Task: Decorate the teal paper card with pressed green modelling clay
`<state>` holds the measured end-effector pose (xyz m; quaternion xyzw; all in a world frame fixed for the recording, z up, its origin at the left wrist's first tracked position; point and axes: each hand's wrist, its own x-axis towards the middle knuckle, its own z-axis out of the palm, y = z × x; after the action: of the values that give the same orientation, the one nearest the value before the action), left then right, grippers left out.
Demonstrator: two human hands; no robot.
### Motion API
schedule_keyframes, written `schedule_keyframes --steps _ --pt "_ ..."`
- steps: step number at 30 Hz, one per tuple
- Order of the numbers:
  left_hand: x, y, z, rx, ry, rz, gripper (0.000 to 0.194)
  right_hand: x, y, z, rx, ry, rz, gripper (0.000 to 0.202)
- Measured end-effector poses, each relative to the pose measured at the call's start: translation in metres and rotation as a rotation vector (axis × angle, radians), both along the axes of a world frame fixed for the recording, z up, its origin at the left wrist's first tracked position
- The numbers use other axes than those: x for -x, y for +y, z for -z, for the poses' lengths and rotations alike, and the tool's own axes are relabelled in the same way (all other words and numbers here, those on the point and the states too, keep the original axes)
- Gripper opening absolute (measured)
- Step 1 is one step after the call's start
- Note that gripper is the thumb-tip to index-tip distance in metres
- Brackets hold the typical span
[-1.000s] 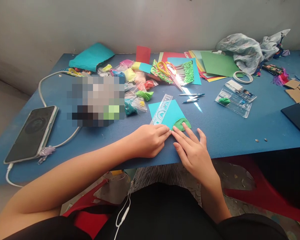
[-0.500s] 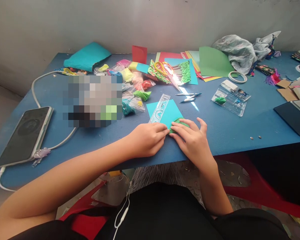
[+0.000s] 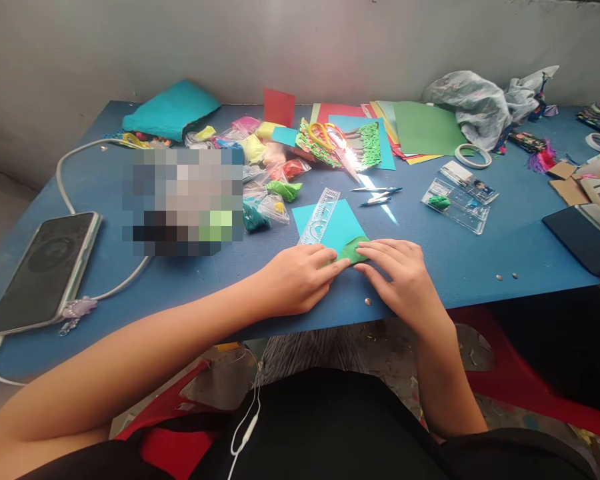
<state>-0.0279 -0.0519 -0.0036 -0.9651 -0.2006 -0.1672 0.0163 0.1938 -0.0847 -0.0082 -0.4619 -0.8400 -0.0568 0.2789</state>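
A flat green piece of modelling clay (image 3: pixel 353 251) lies over the lower right corner of a blue paper sheet (image 3: pixel 347 220). My left hand (image 3: pixel 300 280) rests with curled fingers at the sheet's lower edge, its index finger stretched onto the clay's near edge. On the other side, my right hand (image 3: pixel 397 273) has its fingers close together with their tips on the clay's right edge, the thumb just below. A clear ruler (image 3: pixel 321 217) lies slantwise on the sheet, its lower end by my left knuckles.
Beyond the sheet lie pens (image 3: pixel 377 195), yellow-handled scissors (image 3: pixel 325 138), and bagged clay (image 3: pixel 285 190). A clear plastic case (image 3: pixel 463 207) with a green lump sits right, near a tape roll (image 3: pixel 473 156). A phone (image 3: pixel 43 270) with a cable lies left; another dark phone (image 3: pixel 583 240) lies right.
My right hand has shifted slightly right and its fingers have drawn together, showing more of the green clay. My left index finger now reaches further onto it. A small round object shows near the table edge.
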Motion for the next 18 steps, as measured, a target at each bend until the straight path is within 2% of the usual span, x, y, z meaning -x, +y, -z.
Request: schedule_keyframes --steps 2,9,14,18 --pt "-0.002 -0.001 0.0 -0.031 0.022 -0.008 0.036 0.0 -0.005 0.001 -0.009 -0.015 0.025 0.024" --pt "-0.002 0.0 0.0 -0.056 0.037 -0.009 0.034 0.015 -0.007 0.001 0.054 -0.128 -0.015 0.035" --pt "0.0 0.001 -0.002 0.007 0.019 -0.006 0.033 0.013 -0.005 0.003 0.052 -0.118 -0.038 0.035" --pt "0.003 0.002 -0.004 0.088 -0.067 0.019 0.034 0.012 -0.004 0.003 0.082 -0.091 -0.061 0.035"
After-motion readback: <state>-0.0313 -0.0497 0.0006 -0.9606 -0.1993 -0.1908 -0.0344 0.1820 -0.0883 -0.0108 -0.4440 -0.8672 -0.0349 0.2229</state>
